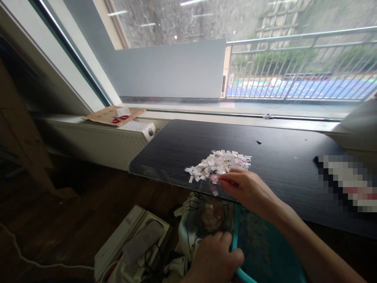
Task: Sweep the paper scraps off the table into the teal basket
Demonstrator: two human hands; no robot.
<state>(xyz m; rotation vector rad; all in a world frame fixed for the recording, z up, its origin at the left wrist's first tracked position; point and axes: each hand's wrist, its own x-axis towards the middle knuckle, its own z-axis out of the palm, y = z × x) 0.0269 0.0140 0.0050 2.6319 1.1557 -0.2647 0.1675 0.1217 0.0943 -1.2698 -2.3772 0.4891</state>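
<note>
A loose heap of small white and pinkish paper pieces [222,162] lies on a black tabletop [176,141]. At the heap's near right edge is my right hand [246,186], fingers curled together, fingertips at a pinkish scrap [214,178]. Another piece [214,191] lies apart by the table's front edge. Below the table, my left hand [216,253] is closed at the rim of a turquoise basket [236,226], thumb against it; its fingertips are partly hidden. Just beyond that hand, a clear plastic bag [212,215] has pale pieces inside.
Red-handled scissors [120,118] rest on brown paper [101,114] above a radiator [118,143]. A pixelated object [349,182] lies at the table's right. Boxes [132,239] and a white cable [38,259] are on the floor at left.
</note>
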